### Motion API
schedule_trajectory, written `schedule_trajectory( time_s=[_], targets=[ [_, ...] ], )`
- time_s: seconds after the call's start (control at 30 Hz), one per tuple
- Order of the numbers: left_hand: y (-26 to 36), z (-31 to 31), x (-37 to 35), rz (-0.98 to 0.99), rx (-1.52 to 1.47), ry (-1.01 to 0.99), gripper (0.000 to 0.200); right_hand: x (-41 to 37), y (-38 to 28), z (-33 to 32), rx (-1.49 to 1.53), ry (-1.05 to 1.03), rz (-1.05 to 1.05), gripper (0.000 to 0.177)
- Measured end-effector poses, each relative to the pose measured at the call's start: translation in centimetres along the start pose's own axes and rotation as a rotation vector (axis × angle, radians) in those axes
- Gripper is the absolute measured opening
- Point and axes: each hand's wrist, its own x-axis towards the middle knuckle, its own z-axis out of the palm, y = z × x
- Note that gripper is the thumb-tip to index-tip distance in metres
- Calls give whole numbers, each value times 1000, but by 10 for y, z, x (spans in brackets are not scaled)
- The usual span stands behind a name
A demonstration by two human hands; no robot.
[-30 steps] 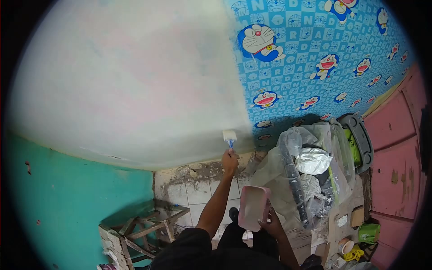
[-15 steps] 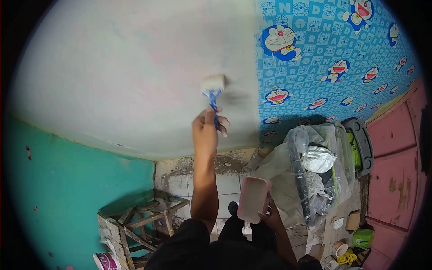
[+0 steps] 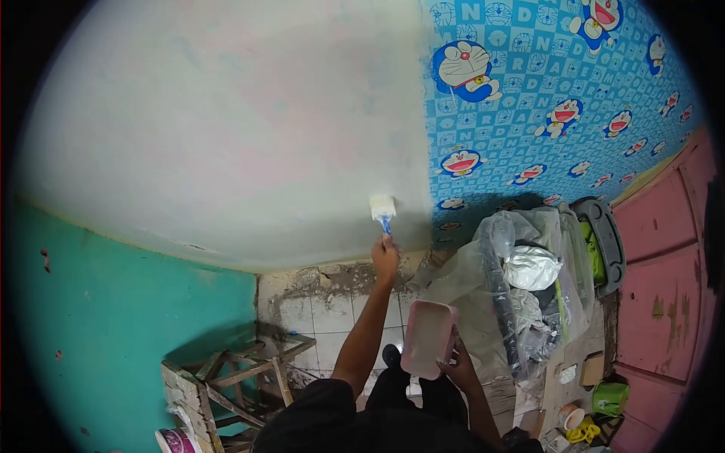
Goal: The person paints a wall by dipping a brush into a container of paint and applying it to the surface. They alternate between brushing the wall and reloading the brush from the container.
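Observation:
My left hand (image 3: 385, 258) is closed round the blue handle of a wide paintbrush (image 3: 383, 208). Its pale bristles point up and rest against the whitish wall (image 3: 249, 143), low down and a little left of the wallpaper edge. Down by my legs, my right hand (image 3: 461, 371) grips the right side of a pink rectangular tub (image 3: 429, 340), whose inside looks pale grey. Some of the right fingers are hidden behind the tub.
Blue cartoon wallpaper (image 3: 513, 98) covers the wall to the right. Plastic-covered items (image 3: 529, 294) stand below it, near a pink door (image 3: 657, 302). At lower left, a wooden stand (image 3: 226, 385) is beside the green wall (image 3: 136, 294) and a bucket (image 3: 175, 440). Floor tiles (image 3: 332, 311) look dirty.
My left hand has brought the brush down the wall and slightly right. The tub in my right hand has stayed nearly in place, and the view has shifted a little.

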Motion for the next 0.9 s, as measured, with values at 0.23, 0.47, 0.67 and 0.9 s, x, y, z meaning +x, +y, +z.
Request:
schedule_trajectory(
  time_s=[0.23, 0.47, 0.67, 0.9],
  targets=[
    [81, -1, 9, -183, -64, -66, 31, 0, -4, -10, -25, 35, -53, 96],
    [313, -16, -52, 103, -82, -46, 31, -3, -32, 6, 92, -15, -94, 99],
    [368, -16, -51, 481, -98, 29, 33, 1, -43, 10, 139, -71, -178, 98],
    [172, -29, 5, 335, 63, -1, 34, 8, -15, 2, 36, 8, -201, 102]
  ],
)
